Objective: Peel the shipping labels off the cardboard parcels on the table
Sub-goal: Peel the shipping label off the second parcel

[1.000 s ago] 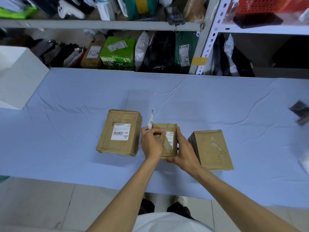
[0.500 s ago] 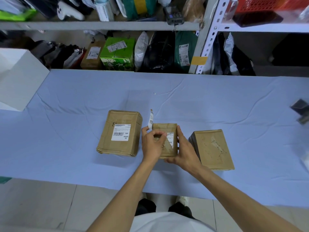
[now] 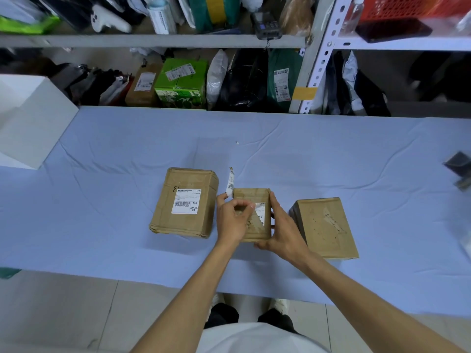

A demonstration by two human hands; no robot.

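Observation:
Three cardboard parcels lie on the blue table point(image 3: 102, 200). The left parcel point(image 3: 184, 202) carries a whole white label point(image 3: 186, 201). On the middle parcel point(image 3: 254, 215) a white label point(image 3: 261, 212) is partly torn, with a peeled strip point(image 3: 230, 184) sticking up at the parcel's far left corner. My left hand point(image 3: 233, 216) pinches that strip with thumb and fingers. My right hand point(image 3: 283, 228) grips the parcel's right side and near edge. The right parcel point(image 3: 325, 226) shows only torn label residue on top.
A white box point(image 3: 28, 121) stands at the table's far left. A dark object point(image 3: 460, 169) lies at the right edge. Shelves behind hold a green box point(image 3: 182, 84), bags and more parcels. The tiled floor shows below the table's near edge.
Both hands stay on the middle parcel; my left fingers have shifted slightly on the label. The peeled strip still stands up.

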